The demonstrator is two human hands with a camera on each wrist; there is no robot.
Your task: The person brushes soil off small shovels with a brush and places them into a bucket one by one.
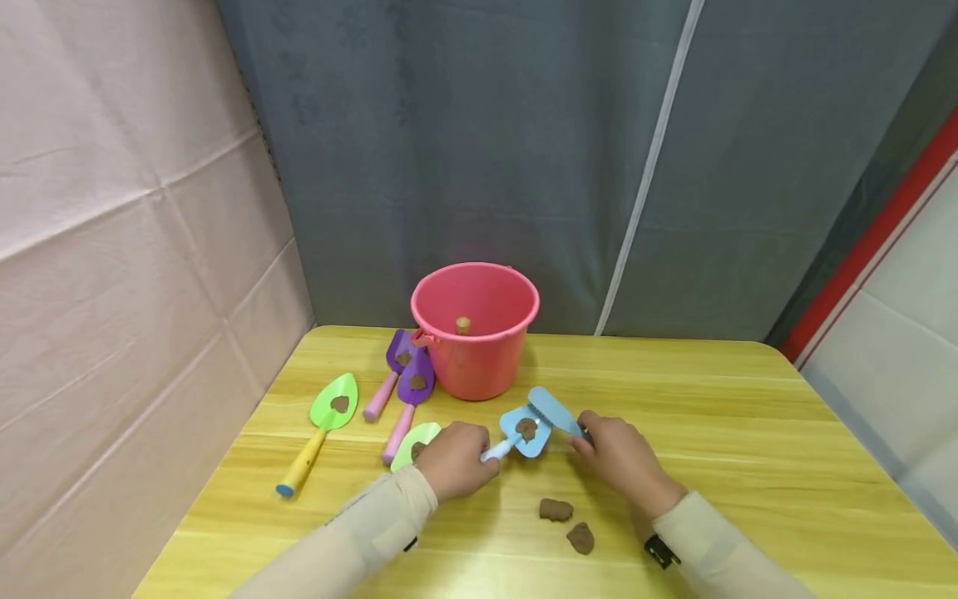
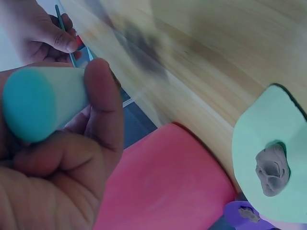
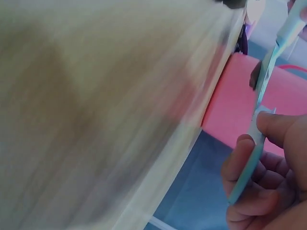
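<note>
My left hand (image 1: 460,462) grips the white handle (image 2: 69,93) of a light blue toy shovel (image 1: 513,420), held above the table. A brown clay lump (image 1: 526,428) sits on its blade. In my right hand (image 1: 621,457) I pinch a flat light blue tool with a toothed edge (image 1: 552,411), its far end against or just over the shovel blade; contact is unclear. Two more clay pieces, a short roll (image 1: 555,509) and a rounded lump (image 1: 580,538), lie on the table between my forearms. Beside my left hand, a light green shovel (image 2: 254,124) bears clay and is partly hidden.
A pink bucket (image 1: 479,366) stands at the back, with a tan rounded tip (image 1: 463,324) inside. Purple shovels (image 1: 415,370) with pink handles lean or lie at its left. Farther left lies a green shovel (image 1: 326,401) with a yellow handle. A grey curtain (image 1: 449,150) hangs behind.
</note>
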